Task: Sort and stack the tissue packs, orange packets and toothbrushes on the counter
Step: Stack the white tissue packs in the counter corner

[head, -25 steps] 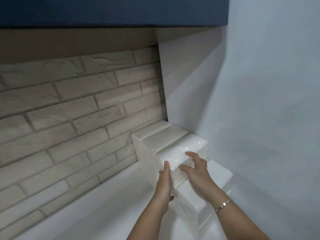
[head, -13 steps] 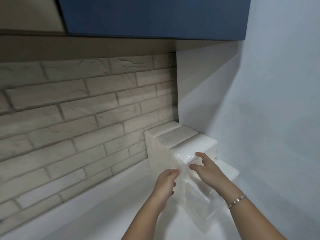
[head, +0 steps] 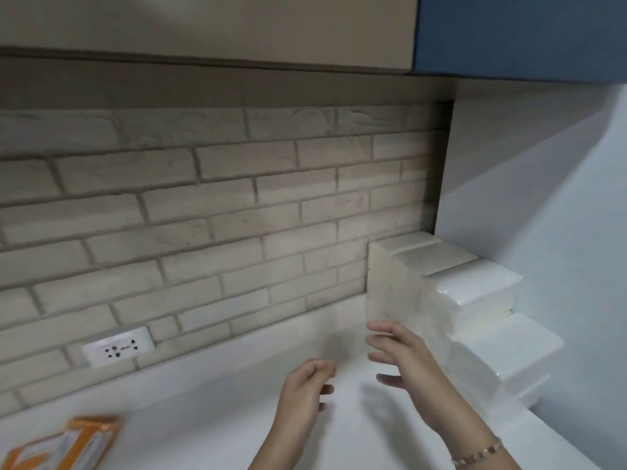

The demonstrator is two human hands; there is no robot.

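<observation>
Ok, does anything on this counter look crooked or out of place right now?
The tissue packs in the right corner sit in uneven steps rather than flush. An orange packet lies angled at the front left of the counter, apart from them. Nothing looks spilled or torn.

Tissue pack stack (head: 471,290): on the counter (head: 210,395), in its far right corner, stepping down toward the front.
Brick wall (head: 203,215): directly behind the stack, running off to its left.
Side wall (head: 559,232): against the stack's right side.
Cupboards (head: 519,35): overhead, above the stack.
Right hand (head: 407,361): just beside the stack's left face, toward its front.
Left hand (head: 302,391): farther left of the stack, over the counter.
Socket (head: 118,349): in the brick wall, well left of the stack.
Packets (head: 68,446): on the counter, far left of the stack and nearer the person.
</observation>
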